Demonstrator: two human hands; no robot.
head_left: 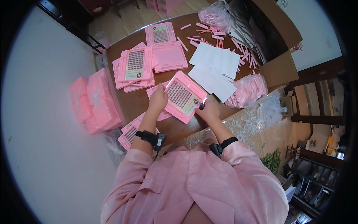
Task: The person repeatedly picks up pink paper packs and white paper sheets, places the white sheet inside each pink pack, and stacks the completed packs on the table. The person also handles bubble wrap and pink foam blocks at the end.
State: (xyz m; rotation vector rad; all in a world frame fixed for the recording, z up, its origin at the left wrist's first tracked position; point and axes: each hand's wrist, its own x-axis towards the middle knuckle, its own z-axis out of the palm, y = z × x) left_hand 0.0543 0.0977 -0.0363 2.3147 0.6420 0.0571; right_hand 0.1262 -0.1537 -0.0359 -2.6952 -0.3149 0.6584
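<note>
bottom of frame: pink sleeves, black wrist bands on both forearms. just above, centre: left hand [158, 99] pinching the left edge of a pink tray [183, 96] w/ a dotted card in it, tray tilted over the counter [175, 125] edge. right hand [209, 111] closed on a small blue-tipped tool [201, 105] touching the tray's lower right corner. judging by that: keep the left grip on the rim only, off the dot rows; steady the tray, work the tool tip at the corner w/o scraping the card. lower left: more pink trays [129, 133] partly under the arm. mid frame: white sheets [216, 69] right of tray, bagged pink bits [249, 89] beside. upper centre: stacked trays [136, 67], loose pink sticks [197, 37]. top right: open cardboard box [278, 69].
</note>
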